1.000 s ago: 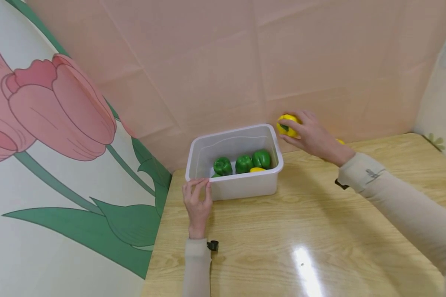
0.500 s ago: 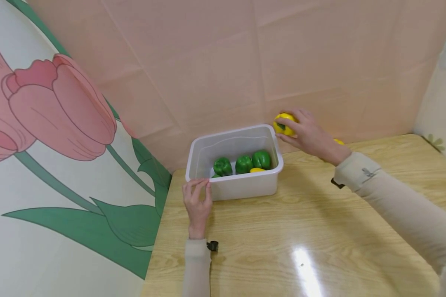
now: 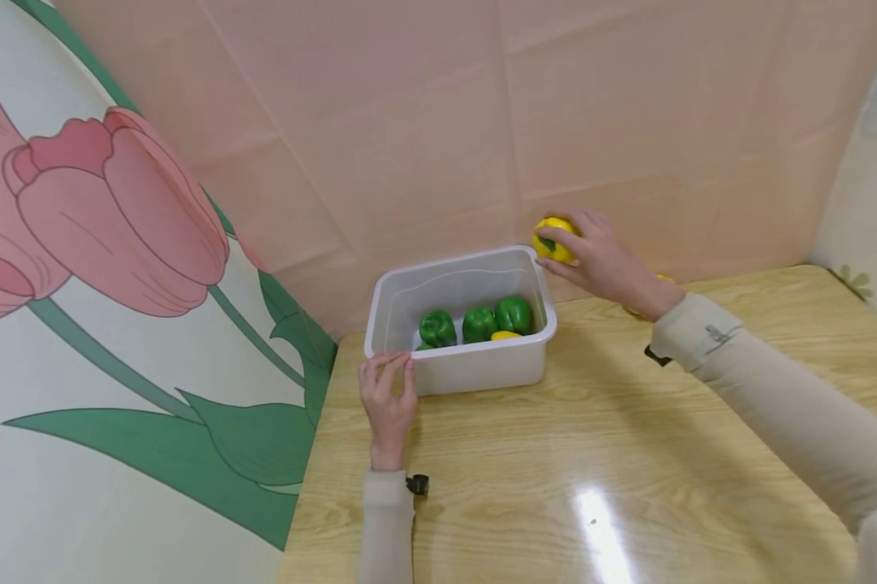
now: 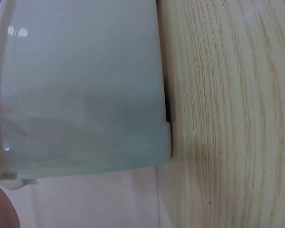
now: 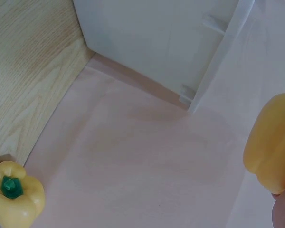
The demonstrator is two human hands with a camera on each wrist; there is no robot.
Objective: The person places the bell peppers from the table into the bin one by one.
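A yellow bell pepper (image 3: 553, 241) is gripped in my right hand (image 3: 600, 264), raised just beyond the right back corner of a white plastic bin (image 3: 482, 363). The right wrist view shows that same yellow bell pepper (image 5: 271, 145) at its right edge, with a bit of fingertip below. My left hand (image 3: 389, 401) pinches the bin's front rim near its left corner. Inside the bin lie several green bell peppers (image 3: 479, 324) and part of a yellow one (image 3: 506, 334), partly hidden by the front wall.
Another yellow bell pepper (image 5: 16, 202) rests on the wooden table (image 3: 526, 470) near its back edge, mostly hidden behind my right hand in the head view. Pink sheeting (image 3: 409, 146) hangs behind the table, and a wall with painted tulips (image 3: 131, 219) stands at the left.
My right hand has moved slightly left and up with the yellow bell pepper, closer to the bin's right back corner. The left hand and the bin have stayed put.
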